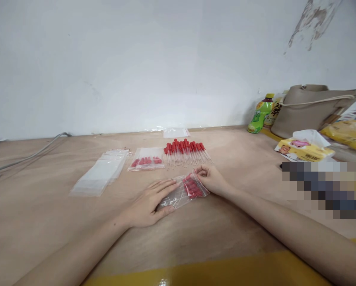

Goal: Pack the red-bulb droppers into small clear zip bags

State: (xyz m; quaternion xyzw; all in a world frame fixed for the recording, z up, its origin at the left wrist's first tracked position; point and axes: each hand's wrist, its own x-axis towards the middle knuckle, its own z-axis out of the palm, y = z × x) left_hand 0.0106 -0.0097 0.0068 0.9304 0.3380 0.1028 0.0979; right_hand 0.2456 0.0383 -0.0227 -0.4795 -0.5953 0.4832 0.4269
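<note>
A small clear zip bag holding several red-capped droppers lies on the wooden table in front of me. My left hand rests flat on the bag's left end, fingers stretched out. My right hand is curled, its fingertips pinching the bag's upper right edge. Behind the bag lies a row of loose red-capped glass droppers. Left of that row sits another filled bag, and further left a stack of empty clear bags.
A green bottle, a beige handbag and a yellow tissue pack stand at the back right. A grey cable runs along the far left. More clear bags lie by the wall. Yellow tape marks the near edge.
</note>
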